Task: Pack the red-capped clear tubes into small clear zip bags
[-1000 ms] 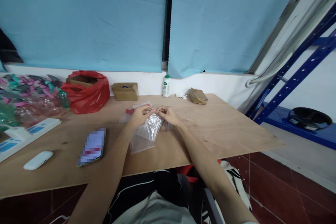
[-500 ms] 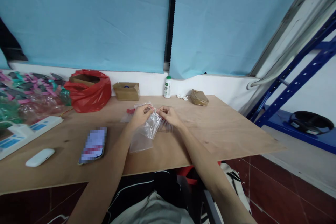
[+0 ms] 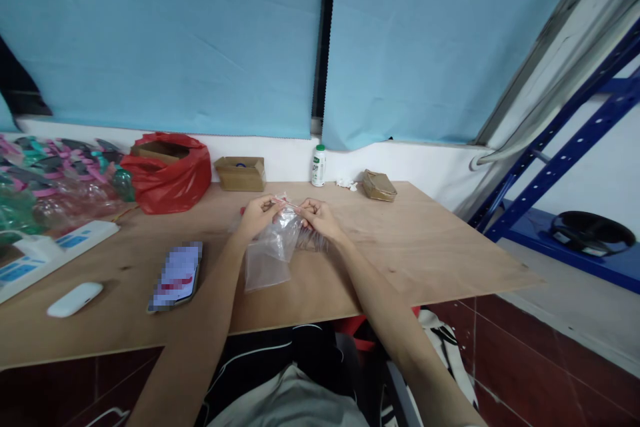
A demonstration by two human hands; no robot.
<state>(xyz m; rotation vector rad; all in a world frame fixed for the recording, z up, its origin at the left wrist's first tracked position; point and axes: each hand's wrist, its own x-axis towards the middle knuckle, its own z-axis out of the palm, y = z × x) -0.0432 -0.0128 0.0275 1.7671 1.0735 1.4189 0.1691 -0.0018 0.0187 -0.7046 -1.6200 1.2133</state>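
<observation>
My left hand [image 3: 259,215] is closed in a pinch at the upper edge of a clear plastic bag [image 3: 283,235]. Opposite it, my right hand [image 3: 320,217] pinches the same edge, where a thin reddish line runs between the fingertips. The bag hangs just over the table; its contents, if any, cannot be made out. Under and in front of the hands lies another clear plastic bag [image 3: 267,267], flat on the wood. Thin clear strips or tubes [image 3: 314,240] lie below my right hand. A small red thing [image 3: 243,211] is mostly hidden behind my left hand.
On the wooden table [image 3: 425,253] stand a red plastic bag [image 3: 173,180], a cardboard box [image 3: 241,175], a white bottle [image 3: 318,167] and a brown packet [image 3: 379,185]. To the left are a phone [image 3: 176,277], a white case [image 3: 75,300], a power strip [image 3: 85,237] and several spray bottles [image 3: 55,187].
My left hand has moved slightly left, widening the gap between the hands. More of the bag's reddish-lined edge shows stretched between them, and the left hand now covers more of the small red thing.
</observation>
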